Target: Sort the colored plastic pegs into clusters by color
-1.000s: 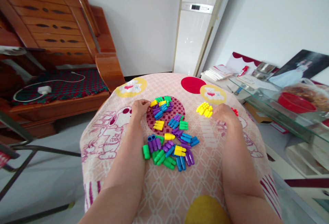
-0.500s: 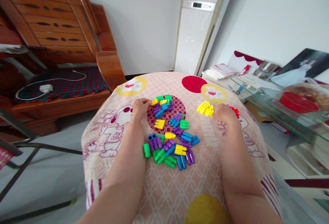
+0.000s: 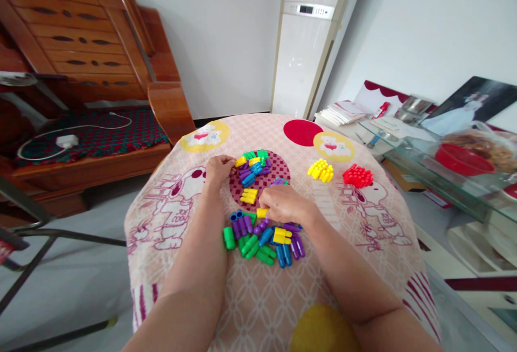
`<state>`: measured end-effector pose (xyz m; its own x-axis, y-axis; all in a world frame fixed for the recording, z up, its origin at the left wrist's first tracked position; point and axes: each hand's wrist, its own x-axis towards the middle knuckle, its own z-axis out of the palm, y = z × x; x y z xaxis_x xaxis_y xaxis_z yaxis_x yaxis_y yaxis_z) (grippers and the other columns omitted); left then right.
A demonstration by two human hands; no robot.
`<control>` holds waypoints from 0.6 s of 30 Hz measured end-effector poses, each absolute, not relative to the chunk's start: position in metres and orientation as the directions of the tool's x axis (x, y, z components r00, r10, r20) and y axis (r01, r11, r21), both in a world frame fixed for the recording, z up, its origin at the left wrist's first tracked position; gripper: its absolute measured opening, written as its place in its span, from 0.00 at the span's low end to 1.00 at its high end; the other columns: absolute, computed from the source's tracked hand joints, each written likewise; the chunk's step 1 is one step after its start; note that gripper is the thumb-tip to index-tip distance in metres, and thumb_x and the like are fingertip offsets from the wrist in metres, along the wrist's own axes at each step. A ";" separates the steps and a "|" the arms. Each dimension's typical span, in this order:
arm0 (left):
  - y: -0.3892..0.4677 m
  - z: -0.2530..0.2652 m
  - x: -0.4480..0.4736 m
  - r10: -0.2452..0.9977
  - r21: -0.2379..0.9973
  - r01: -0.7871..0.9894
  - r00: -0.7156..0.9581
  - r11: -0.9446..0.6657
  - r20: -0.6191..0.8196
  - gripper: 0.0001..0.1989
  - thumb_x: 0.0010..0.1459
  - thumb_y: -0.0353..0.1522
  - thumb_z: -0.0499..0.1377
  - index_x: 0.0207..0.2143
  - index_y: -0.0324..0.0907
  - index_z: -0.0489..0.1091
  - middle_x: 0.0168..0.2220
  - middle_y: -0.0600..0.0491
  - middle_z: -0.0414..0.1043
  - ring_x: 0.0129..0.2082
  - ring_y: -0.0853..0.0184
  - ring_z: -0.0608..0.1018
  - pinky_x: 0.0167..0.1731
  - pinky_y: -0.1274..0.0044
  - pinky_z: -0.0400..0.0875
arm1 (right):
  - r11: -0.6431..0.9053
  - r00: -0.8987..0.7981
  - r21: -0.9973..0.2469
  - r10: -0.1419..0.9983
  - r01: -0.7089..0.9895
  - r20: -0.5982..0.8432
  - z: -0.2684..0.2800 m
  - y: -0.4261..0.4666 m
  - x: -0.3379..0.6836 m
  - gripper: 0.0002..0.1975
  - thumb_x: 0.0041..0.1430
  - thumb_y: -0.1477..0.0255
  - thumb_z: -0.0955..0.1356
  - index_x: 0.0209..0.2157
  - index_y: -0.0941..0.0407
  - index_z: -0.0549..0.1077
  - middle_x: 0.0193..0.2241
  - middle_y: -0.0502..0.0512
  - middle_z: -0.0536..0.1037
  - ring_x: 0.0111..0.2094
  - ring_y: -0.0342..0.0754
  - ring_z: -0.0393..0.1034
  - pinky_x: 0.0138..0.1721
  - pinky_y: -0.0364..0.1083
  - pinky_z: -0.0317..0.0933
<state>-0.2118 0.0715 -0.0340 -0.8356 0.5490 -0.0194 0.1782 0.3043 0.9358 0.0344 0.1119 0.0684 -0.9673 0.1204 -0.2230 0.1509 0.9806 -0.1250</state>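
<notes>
My left hand (image 3: 220, 170) rests at the left edge of a small pile of plastic building blocks, its fingers pinched at the end of a yellow block (image 3: 240, 161). My right hand (image 3: 283, 202) reaches in over the middle of the blocks, fingers curled down on another yellow block (image 3: 262, 213); it hides several blocks beneath it. Nearby lie a yellow three-pronged block (image 3: 249, 196), purple blocks (image 3: 242, 226), green blocks (image 3: 250, 246) and blue blocks (image 3: 283, 255). A yellow group of blocks (image 3: 320, 170) and a red group (image 3: 357, 176) stand apart on the right.
The blocks lie on a round table with a patterned cloth (image 3: 186, 287). A glass shelf (image 3: 436, 171) with a red bowl (image 3: 464, 159) stands close on the right. A wooden bench (image 3: 169, 107) is at the left, a white air conditioner (image 3: 301, 61) behind.
My right hand has moved left from beside the red group to the yellow block among the mixed blocks, uncovering the red group. My left hand has stayed by the pile.
</notes>
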 end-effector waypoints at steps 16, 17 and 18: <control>0.074 -0.038 -0.215 0.544 0.939 0.157 -0.838 0.307 -0.038 0.10 0.52 0.30 0.60 0.36 0.39 0.79 0.23 0.54 0.77 0.24 0.68 0.78 0.29 0.79 0.72 | 0.630 -0.624 0.079 0.776 0.772 -0.095 0.089 0.235 0.121 0.06 0.49 0.79 0.69 0.28 0.61 0.80 0.26 0.60 0.80 0.32 0.50 0.75 0.30 0.42 0.57; 0.074 -0.038 -0.214 0.545 0.940 0.156 -0.837 0.303 -0.037 0.10 0.53 0.30 0.60 0.36 0.39 0.79 0.23 0.54 0.77 0.23 0.68 0.78 0.28 0.79 0.72 | 0.603 -0.590 0.107 0.797 0.790 -0.132 0.084 0.239 0.124 0.06 0.49 0.78 0.70 0.30 0.61 0.81 0.26 0.61 0.80 0.33 0.51 0.76 0.31 0.42 0.59; 0.074 -0.038 -0.214 0.546 0.941 0.159 -0.837 0.299 -0.033 0.10 0.53 0.30 0.60 0.36 0.39 0.79 0.23 0.54 0.76 0.23 0.68 0.78 0.28 0.79 0.72 | 0.582 -0.562 0.119 0.811 0.805 -0.165 0.080 0.242 0.125 0.08 0.49 0.78 0.70 0.32 0.61 0.81 0.26 0.61 0.81 0.35 0.52 0.77 0.32 0.42 0.60</control>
